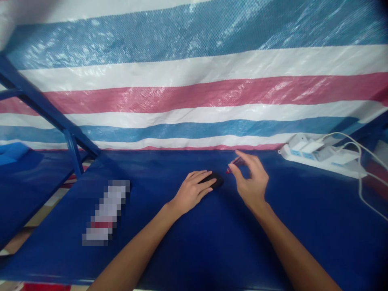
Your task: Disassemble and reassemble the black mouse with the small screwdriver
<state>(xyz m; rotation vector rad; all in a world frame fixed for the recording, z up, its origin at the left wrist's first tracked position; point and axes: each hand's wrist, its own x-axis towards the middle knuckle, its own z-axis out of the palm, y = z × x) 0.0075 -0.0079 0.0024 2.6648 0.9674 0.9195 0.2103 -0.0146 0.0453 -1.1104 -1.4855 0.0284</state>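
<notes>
My left hand [194, 188] lies over a black computer mouse [217, 181] on the blue table, its fingers across the top and side, covering much of it. To the right, just above the table, my right hand [252, 178] pinches a small dark-red object [237, 162] between thumb and fingers. The object has a brighter red end pointing down toward the mouse; its kind is too small and blurred to tell. A gap separates it from the mouse.
On the right, a white power strip [324, 159] holds several plugged-in adapters with white cables [360, 182]. A blurred-out pale rectangle [107, 210] lies at left. Blue metal framing [45, 103] rises at the left, before a striped plastic sheet [182, 99].
</notes>
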